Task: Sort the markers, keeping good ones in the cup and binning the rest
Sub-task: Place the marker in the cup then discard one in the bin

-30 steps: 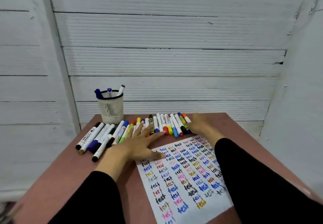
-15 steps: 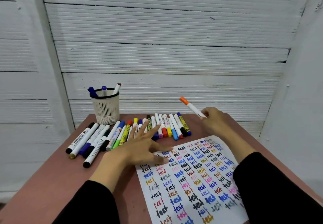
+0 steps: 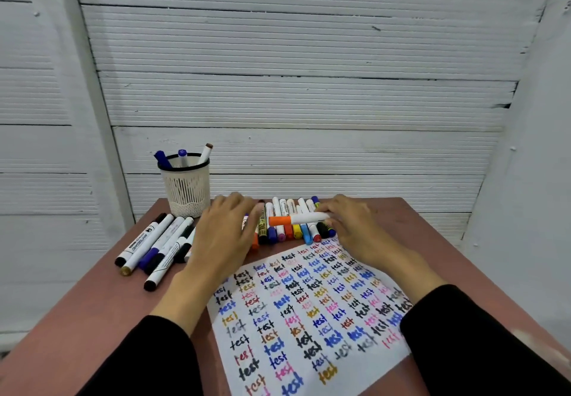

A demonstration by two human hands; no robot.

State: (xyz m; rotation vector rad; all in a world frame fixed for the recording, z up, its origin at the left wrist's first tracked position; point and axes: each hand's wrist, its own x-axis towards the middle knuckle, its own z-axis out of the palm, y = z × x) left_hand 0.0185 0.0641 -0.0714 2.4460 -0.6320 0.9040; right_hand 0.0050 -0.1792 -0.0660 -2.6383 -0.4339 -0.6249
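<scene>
My right hand [image 3: 349,225] pinches a white marker with an orange cap [image 3: 295,219], held level above the row of coloured markers [image 3: 287,229], cap pointing left. My left hand [image 3: 225,235] hovers over the left part of that row with fingers relaxed, its fingertips close to the orange cap and holding nothing. A white mesh cup [image 3: 185,185] at the back left of the table holds three markers. Several larger whiteboard markers [image 3: 154,244] lie in front of the cup.
A white sheet [image 3: 309,312] covered with the word "test" in many colours lies on the brown table [image 3: 92,309] below my hands. White panelled walls close in behind and on both sides. No bin is in view.
My right hand has lifted the orange-capped marker from the row, raised it, then brought it down level over the row. My left hand left the paper and moved up toward the marker's cap.
</scene>
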